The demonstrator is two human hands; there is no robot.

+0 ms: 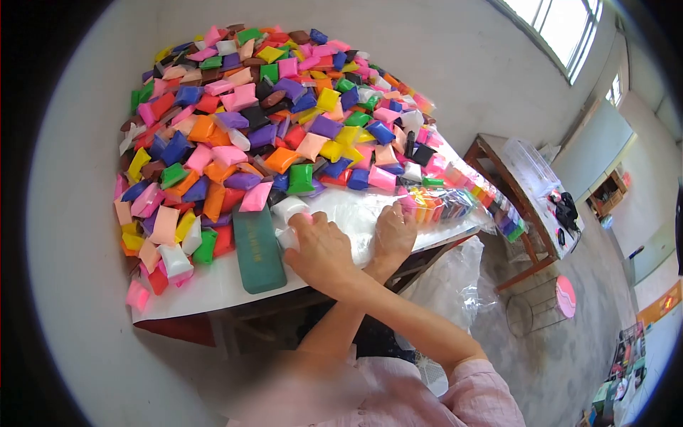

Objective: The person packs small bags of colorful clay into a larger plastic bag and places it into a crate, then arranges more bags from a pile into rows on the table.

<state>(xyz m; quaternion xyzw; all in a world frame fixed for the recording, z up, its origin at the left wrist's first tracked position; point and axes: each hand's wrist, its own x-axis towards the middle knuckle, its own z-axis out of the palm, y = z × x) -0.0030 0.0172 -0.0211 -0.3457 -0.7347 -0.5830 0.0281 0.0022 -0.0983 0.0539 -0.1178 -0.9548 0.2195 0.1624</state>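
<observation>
My forearms cross over the table's front edge. My right hand (pixel 320 250), reaching to the left side, has its fingers bent and closed around a small packet, mostly hidden; bits of white and pink show at the fingertips. A white packet (pixel 288 208) lies just beyond it. To its right, my left hand (pixel 395 231) is closed on the near end of a clear plastic bag (pixel 459 206). Inside that bag, colourful packets stand in a row. A green oblong box (pixel 257 252) lies left of my right hand.
A big heap of small colourful packets (pixel 263 121) covers the back and left of the white-covered table (pixel 192 302). More filled bags (pixel 491 196) line the right edge. Clear plastic (pixel 445 285) hangs below. Beyond stand a wooden table (pixel 523 185) and a pink-topped stool (pixel 565 296).
</observation>
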